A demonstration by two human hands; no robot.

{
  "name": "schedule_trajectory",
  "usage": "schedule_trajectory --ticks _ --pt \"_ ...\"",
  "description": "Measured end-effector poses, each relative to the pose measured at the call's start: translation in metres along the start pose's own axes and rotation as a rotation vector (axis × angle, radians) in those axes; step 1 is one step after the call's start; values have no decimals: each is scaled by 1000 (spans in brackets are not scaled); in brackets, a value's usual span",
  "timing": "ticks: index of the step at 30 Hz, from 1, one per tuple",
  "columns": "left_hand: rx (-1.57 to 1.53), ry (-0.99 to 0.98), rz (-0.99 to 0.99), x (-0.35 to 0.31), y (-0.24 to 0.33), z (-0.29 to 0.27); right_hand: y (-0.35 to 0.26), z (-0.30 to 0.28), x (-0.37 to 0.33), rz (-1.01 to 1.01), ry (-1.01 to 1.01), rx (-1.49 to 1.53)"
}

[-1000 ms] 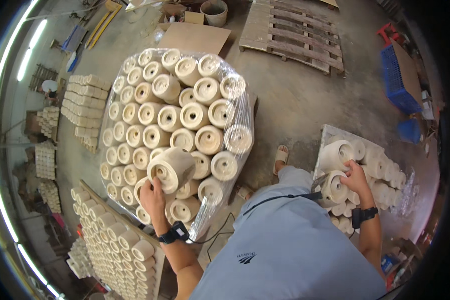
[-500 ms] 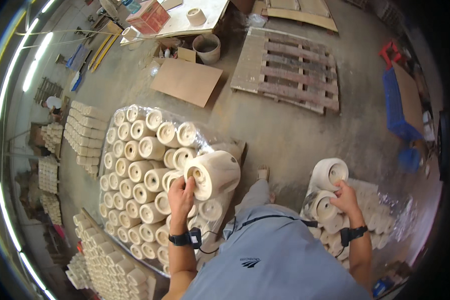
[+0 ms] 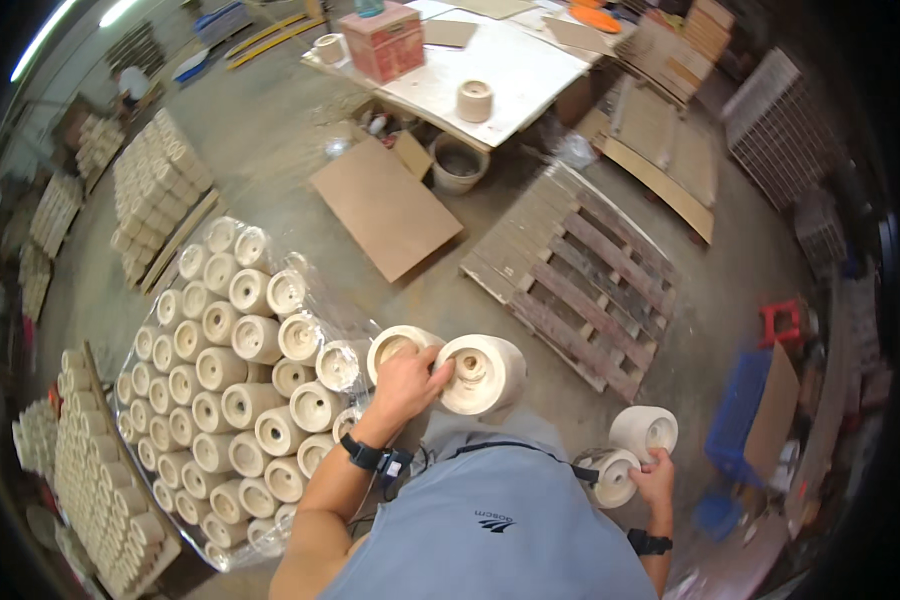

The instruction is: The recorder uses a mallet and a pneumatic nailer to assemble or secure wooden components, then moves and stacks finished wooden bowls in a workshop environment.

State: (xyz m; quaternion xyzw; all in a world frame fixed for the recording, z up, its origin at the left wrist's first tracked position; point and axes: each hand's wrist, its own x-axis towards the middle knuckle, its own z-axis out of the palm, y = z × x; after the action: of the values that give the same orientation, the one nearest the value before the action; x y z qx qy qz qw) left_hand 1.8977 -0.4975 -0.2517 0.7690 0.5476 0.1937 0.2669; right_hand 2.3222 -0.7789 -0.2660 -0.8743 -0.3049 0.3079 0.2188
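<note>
My left hand (image 3: 407, 383) is closed, its fingers and thumb hooked into the ends of two cream cylindrical pots. One pot (image 3: 487, 374) shows a recessed end with a small hole; the other pot (image 3: 388, 345) is partly hidden behind the hand. Lower at the right, my right hand (image 3: 654, 480) grips two similar pots, an upper pot (image 3: 638, 428) and a lower pot (image 3: 608, 478), held side by side. Many more such pots lie on their sides in a plastic-wrapped stack (image 3: 225, 370) at the left, close to my left forearm.
Ahead lies a wooden pallet (image 3: 580, 285), with a flat cardboard sheet (image 3: 385, 205) and a bucket (image 3: 458, 165) to its left. A white-topped table (image 3: 520, 75) stands beyond. Blue crates (image 3: 740, 410) and a red stool (image 3: 782, 323) are at the right. Further pot stacks (image 3: 155, 195) stand far left.
My view has turned to the right. Both hands still hold their pots; the left pair is now away from the big stack's edge, and the right pair has come away from the right-hand stack.
</note>
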Motion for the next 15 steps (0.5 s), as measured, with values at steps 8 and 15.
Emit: schedule_trajectory --ticks 8,15 --pt "105 205 -192 72 -18 5 -97 11 221 -226 -137 -88" --pt "161 390 -577 87 -13 -19 -280 57 360 -624 -310 -296"
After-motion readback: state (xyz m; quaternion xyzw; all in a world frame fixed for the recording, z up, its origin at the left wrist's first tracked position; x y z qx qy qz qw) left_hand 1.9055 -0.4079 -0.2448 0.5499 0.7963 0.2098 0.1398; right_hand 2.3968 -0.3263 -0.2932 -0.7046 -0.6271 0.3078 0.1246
